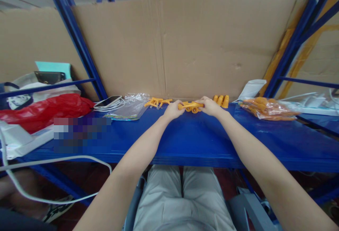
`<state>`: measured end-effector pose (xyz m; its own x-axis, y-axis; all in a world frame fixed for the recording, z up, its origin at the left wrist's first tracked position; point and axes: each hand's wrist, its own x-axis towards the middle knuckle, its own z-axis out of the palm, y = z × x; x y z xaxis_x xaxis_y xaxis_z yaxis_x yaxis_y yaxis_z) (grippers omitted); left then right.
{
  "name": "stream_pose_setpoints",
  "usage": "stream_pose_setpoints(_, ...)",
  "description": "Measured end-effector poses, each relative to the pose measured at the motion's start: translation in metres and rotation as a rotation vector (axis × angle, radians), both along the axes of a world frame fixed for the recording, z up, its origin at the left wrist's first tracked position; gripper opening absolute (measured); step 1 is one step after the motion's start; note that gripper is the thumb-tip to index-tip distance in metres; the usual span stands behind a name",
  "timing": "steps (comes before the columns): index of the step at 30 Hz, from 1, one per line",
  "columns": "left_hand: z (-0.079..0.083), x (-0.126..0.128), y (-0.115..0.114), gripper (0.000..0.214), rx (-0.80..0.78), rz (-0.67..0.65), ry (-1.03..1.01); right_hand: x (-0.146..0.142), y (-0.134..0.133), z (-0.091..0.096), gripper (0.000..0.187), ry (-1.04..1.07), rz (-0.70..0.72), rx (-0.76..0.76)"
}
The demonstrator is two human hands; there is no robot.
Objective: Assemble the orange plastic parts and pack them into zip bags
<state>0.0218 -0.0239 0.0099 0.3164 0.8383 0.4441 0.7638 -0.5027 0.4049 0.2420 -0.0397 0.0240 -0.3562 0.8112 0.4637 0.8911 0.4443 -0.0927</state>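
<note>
At the back of the blue shelf, my left hand (174, 110) and my right hand (211, 106) reach forward with their fingers closed on opposite ends of a long orange plastic piece (191, 105). Round, hollow-ended orange parts (195, 110) show just under it; whether they touch it I cannot tell. Left of my left hand lie several branched orange pieces (158, 102) with small shiny metal bits by them. Several orange cap-like pieces (225, 101) stand close together to the right of my right hand. My fingertips are partly hidden.
A clear plastic bag of orange pieces (268, 108) lies on the right. To the left are a flat clear bag (129, 107), a phone with a coiled white cable (112, 103) and a red plastic bag (47, 109). Cardboard (212, 44) walls the back, between blue posts (79, 44).
</note>
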Motion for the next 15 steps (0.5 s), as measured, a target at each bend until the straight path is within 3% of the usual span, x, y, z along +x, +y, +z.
stream_pose_setpoints(8,0.000,-0.001,0.000,0.027,-0.013,0.048,0.002,-0.003,0.001,0.000,0.050,0.077,0.038,-0.017)
stream_pose_setpoints(11,-0.002,-0.005,0.003,0.028,-0.007,0.036,-0.002,-0.001,0.006,-0.002,0.055,0.216,0.064,-0.065)
stream_pose_setpoints(15,-0.006,-0.010,0.009,0.029,0.023,0.050,0.015,0.001,0.010,-0.008,0.056,0.482,0.123,-0.237)
